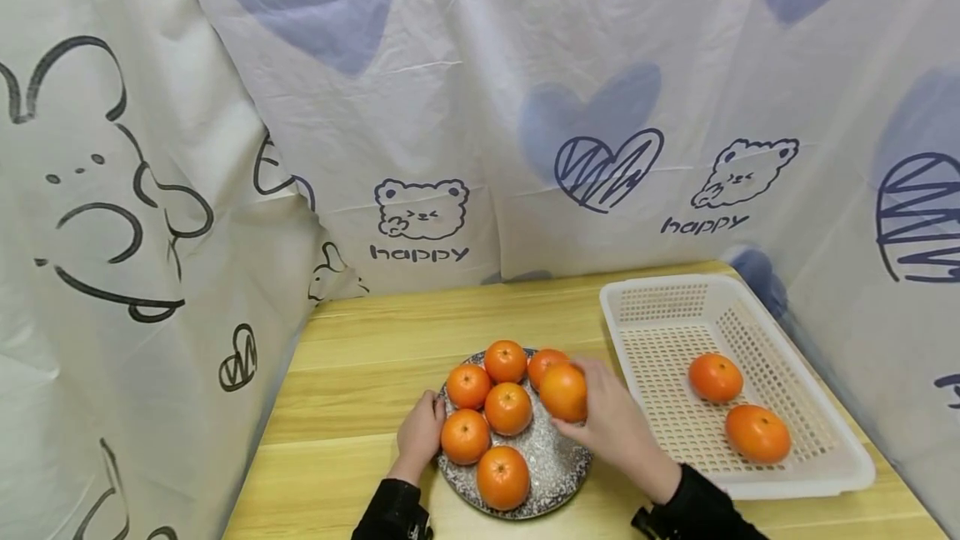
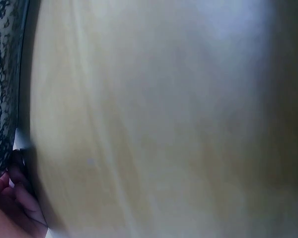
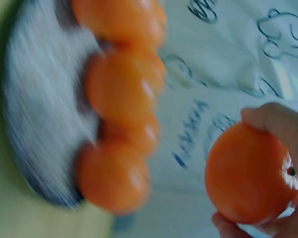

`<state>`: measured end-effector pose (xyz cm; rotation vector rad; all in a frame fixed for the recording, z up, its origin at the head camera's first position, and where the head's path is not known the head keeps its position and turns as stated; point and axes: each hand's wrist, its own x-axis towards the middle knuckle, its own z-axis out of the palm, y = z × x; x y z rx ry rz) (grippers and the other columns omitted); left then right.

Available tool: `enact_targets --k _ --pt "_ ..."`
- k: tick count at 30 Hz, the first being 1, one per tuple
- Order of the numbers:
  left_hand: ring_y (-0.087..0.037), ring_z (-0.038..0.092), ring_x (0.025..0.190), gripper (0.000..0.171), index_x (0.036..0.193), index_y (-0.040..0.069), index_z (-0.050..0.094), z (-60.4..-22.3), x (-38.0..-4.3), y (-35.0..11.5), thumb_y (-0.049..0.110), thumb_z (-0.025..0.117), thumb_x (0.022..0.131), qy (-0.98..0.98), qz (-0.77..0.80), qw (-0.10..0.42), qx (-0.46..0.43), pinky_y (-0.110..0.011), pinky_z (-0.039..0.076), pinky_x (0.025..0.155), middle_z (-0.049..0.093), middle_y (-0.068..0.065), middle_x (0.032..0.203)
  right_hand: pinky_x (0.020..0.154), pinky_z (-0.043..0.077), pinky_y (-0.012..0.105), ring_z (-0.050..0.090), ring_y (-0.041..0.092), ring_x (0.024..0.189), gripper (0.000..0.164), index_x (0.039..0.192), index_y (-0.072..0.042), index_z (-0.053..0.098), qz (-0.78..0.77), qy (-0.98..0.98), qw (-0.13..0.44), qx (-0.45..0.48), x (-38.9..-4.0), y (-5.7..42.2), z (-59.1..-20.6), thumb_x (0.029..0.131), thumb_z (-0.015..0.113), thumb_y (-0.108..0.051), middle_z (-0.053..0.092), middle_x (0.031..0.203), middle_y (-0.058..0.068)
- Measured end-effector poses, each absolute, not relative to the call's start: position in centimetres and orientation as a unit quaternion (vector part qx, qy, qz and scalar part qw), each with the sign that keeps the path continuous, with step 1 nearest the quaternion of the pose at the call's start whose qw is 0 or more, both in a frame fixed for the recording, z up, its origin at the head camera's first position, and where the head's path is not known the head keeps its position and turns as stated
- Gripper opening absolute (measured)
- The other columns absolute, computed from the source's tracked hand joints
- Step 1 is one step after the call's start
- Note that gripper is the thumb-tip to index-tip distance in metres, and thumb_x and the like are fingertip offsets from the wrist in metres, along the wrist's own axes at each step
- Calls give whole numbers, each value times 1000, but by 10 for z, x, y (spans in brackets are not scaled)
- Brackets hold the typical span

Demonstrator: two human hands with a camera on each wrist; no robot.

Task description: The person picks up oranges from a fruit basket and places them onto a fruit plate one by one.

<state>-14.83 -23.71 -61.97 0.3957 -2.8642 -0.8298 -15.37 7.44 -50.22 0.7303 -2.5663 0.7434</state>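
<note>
A speckled grey plate [image 1: 551, 461] lies on the table and bears several oranges [image 1: 503, 477]. My left hand [image 1: 420, 436] holds the plate's left rim; in the left wrist view its curled fingers [image 2: 25, 201] meet the plate's edge [image 2: 4, 84], though part of the hand is out of frame. Above the plate's right side, my right hand [image 1: 615, 419] grips one orange [image 1: 563, 392] between thumb and fingers. The right wrist view shows this held orange [image 3: 251, 173], stem end toward the palm, apart from the blurred oranges on the plate.
To the right stands a white perforated plastic basket [image 1: 660, 357] with two oranges [image 1: 757, 433] inside. The wooden table [image 1: 337, 407] reaches back to a hanging white cloth [image 1: 420, 132] printed with hearts and bears, and cloth also hangs at both sides.
</note>
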Motion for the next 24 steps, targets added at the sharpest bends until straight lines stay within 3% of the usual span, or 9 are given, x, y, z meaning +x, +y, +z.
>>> enact_targets --k 5,11,15,24 --pt "-23 62 68 16 93 11 57 -619 -149 -237 23 50 99 -950 -275 68 132 -36 42 54 63 -6 79 75 52 42 60 29 94 83 130 -9 51 261 -930 132 223 -144 60 -539 61 89 -37 51 114 17" --pt "-22 60 66 15 93 11 57 -618 -147 -236 23 50 99 -950 -274 66 131 -36 41 53 62 -5 78 90 47 51 57 36 108 88 136 -6 47 256 -949 57 177 -151 58 -572 67 85 -44 52 121 22" --pt "-22 61 67 15 93 11 57 -619 -147 -236 23 51 99 -951 -270 68 134 -36 42 54 63 -5 79 97 43 52 55 38 115 90 134 1 44 246 -952 49 173 -154 57 -583 68 84 -45 54 125 25" --pt "-22 61 67 15 94 11 57 -619 -148 -236 24 50 99 -951 -272 65 135 -36 41 53 63 -5 79 93 45 52 57 36 112 82 131 -1 45 249 -952 63 168 -153 56 -591 72 82 -44 53 122 22"
